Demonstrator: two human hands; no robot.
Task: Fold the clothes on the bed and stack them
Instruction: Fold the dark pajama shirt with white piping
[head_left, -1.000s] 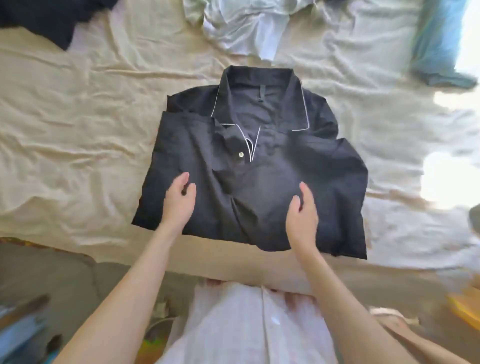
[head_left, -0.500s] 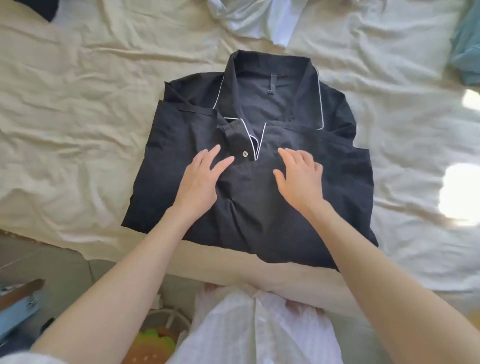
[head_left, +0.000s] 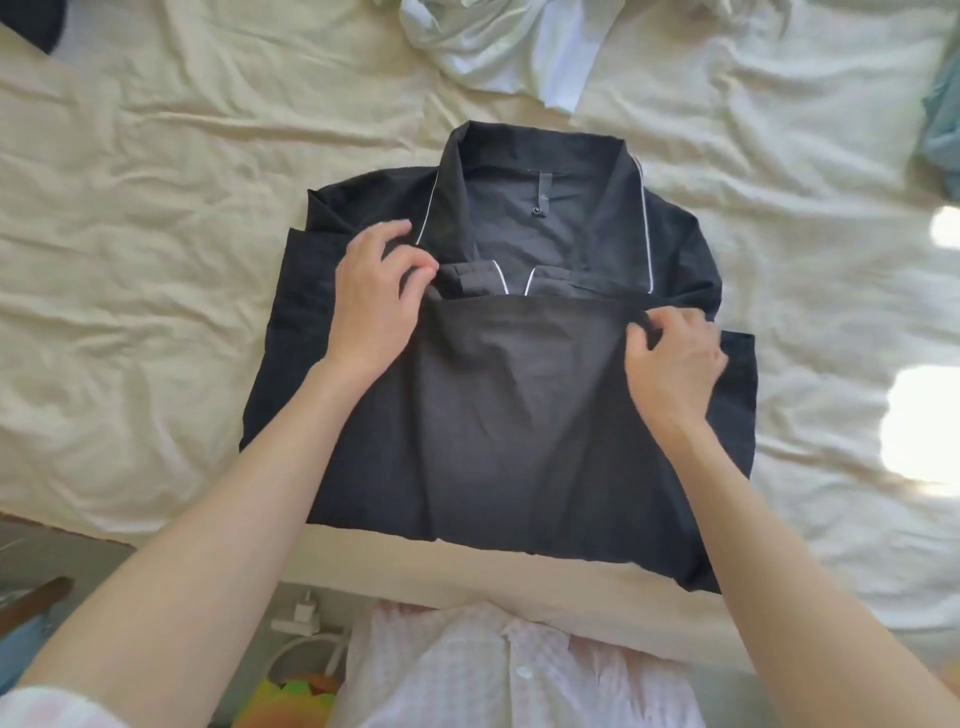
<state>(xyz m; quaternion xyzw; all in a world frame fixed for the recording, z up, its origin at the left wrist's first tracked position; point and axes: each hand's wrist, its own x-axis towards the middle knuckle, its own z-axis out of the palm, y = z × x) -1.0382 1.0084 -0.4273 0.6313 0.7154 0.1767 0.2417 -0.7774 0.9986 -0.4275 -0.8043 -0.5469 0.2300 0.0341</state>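
Black shirt (head_left: 519, 415) (hem folded up) — left hand (head_left: 376, 306) | right hand (head_left: 675, 358): both pinch the folded edge, fingers curled.

Wrinkled cream bedsheet (head_left: 156, 260), bright sun patches (head_left: 914, 421).

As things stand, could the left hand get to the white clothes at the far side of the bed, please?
Probably not right away: the left hand is pinching the folded edge of the black shirt. The bed sheet between it and the white clothes lies bare, so once it lets go, the way looks free.
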